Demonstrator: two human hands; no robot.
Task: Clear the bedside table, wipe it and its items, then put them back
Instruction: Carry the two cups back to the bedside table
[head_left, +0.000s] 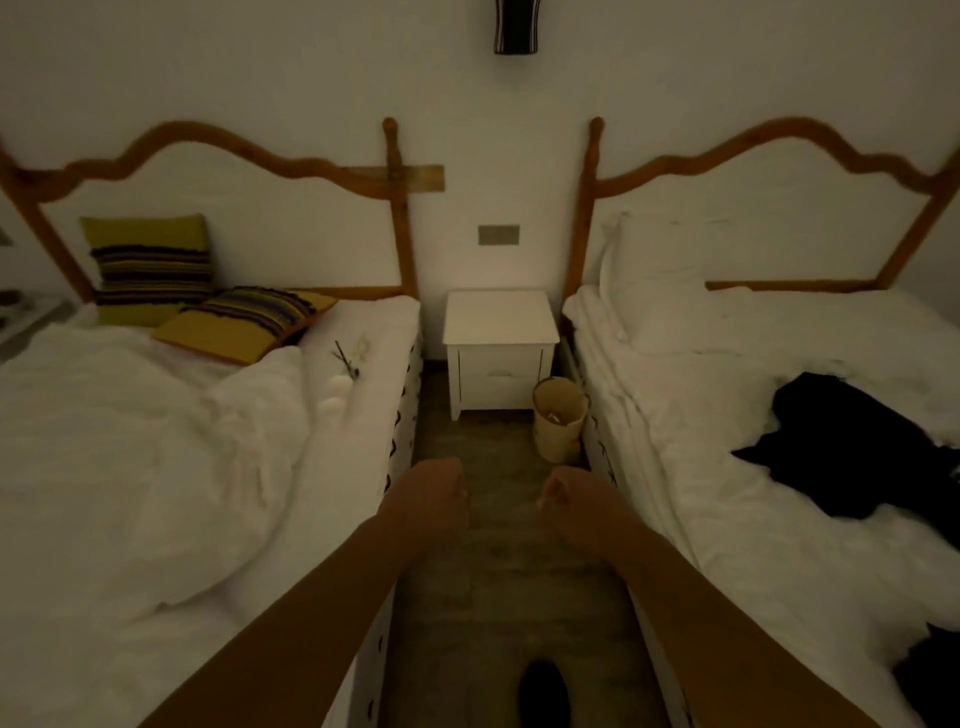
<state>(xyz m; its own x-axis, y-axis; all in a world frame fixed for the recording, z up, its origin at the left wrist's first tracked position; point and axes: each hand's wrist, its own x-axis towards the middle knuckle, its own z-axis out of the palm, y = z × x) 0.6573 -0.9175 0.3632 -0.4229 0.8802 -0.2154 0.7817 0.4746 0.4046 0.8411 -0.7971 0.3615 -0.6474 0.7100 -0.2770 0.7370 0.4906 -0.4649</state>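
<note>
The white bedside table (498, 317) stands against the wall between two beds, and its top is bare. On the near edge of the left bed lie thin dark sticks (345, 358), a small pale object (362, 347) and two white round items (335, 397). My left hand (431, 493) and my right hand (569, 499) are held out over the floor between the beds, well short of the table. Both have curled fingers and I see nothing held in either. The dim light blurs fine detail.
A cream waste bin (558, 426) stands on the floor at the table's right front corner. Two striped cushions (150, 265) lie on the left bed and black clothing (852, 441) on the right bed. The wooden-floor aisle is narrow; my dark shoe (543, 686) shows below.
</note>
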